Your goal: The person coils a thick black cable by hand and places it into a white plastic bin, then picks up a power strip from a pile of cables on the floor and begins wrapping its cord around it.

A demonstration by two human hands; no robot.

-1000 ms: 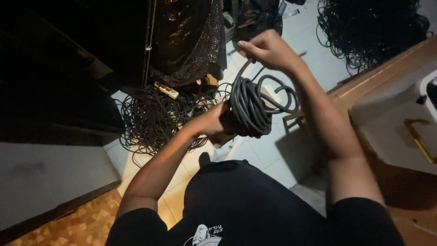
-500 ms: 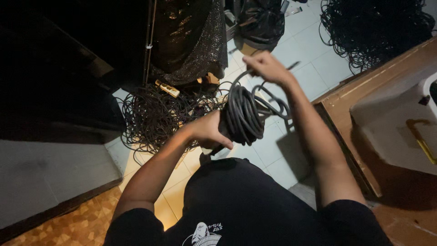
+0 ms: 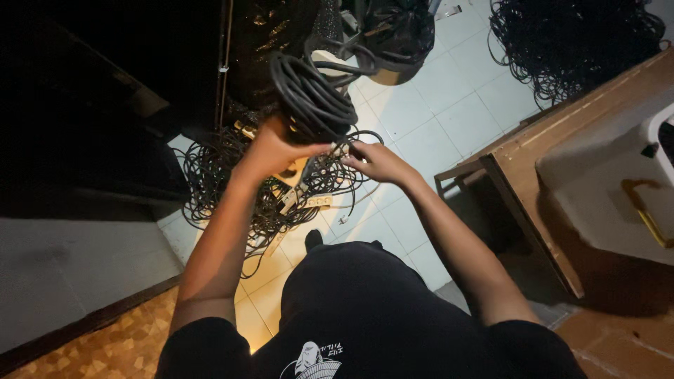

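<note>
My left hand (image 3: 275,149) grips the lower end of a thick coil of black cable (image 3: 312,95), held upright in front of me. My right hand (image 3: 375,161) is just right of it and lower, fingers pinched on a thin strand of the cable beneath the coil. Below both hands a tangled heap of thin black wire (image 3: 242,186) lies on the pale tiled floor, with a cream power strip (image 3: 314,202) in it.
A wooden table (image 3: 533,165) with a grey bin on it stands at the right. Black plastic bags (image 3: 397,31) sit ahead, and another pile of black cable (image 3: 569,42) lies at the top right. A dark cabinet fills the left side.
My left hand has raised the coil up and away from me. My right hand has dropped from above the coil to below it, now on a loose strand.
</note>
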